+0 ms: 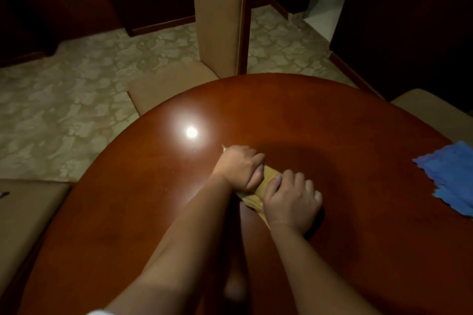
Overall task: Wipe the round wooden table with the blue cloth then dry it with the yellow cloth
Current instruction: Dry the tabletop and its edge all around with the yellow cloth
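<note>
Both grips around yellow cloth (266,181)

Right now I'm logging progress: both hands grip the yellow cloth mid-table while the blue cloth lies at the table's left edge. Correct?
Not quite. The left hand and right hand do grip the yellow cloth mid-table, but the head view shows the blue cloth lying at the table's right edge, not the left.

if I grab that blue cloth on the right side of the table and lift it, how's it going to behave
The blue cloth lies crumpled with wavy edges, so it will probably hang floppy and drape from wherever it is pinched. It looks thin and likely light. On the glossy table it may slide easily if pushed rather than lifted.
</note>
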Demonstrator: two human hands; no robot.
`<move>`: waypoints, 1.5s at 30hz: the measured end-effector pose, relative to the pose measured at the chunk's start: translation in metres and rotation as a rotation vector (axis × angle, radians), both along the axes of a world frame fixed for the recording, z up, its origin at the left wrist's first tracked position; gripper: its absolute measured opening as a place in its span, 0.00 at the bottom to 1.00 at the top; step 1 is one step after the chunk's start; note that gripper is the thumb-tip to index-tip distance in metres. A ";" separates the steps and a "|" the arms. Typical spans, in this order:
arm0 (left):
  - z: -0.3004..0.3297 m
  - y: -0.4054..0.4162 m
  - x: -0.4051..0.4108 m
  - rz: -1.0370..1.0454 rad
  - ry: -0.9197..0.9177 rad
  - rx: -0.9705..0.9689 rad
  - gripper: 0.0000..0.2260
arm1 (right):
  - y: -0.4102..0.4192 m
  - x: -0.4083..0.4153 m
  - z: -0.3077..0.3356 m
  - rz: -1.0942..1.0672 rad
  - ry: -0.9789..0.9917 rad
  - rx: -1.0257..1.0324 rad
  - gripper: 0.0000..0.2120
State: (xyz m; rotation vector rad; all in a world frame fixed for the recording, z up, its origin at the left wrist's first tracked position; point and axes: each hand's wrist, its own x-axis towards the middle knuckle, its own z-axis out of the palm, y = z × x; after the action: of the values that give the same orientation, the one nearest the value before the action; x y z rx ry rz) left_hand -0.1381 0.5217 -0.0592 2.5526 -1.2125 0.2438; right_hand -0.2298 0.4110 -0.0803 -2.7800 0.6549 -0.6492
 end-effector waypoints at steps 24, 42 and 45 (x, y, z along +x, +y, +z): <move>-0.011 0.176 0.011 0.486 -0.156 -0.137 0.12 | 0.141 0.073 0.005 0.420 -0.006 -0.142 0.18; -0.006 0.198 -0.234 0.689 -0.031 -0.036 0.11 | 0.162 -0.140 0.003 0.640 0.049 -0.096 0.14; -0.011 0.199 -0.235 0.709 -0.057 -0.056 0.12 | 0.161 -0.140 0.001 0.657 0.016 -0.088 0.13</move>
State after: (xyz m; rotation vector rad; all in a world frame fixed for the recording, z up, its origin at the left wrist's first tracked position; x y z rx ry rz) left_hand -0.3728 0.7211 -0.0701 2.8359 -0.2600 0.4921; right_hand -0.3699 0.5721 -0.0798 -2.8214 -0.2985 -0.5124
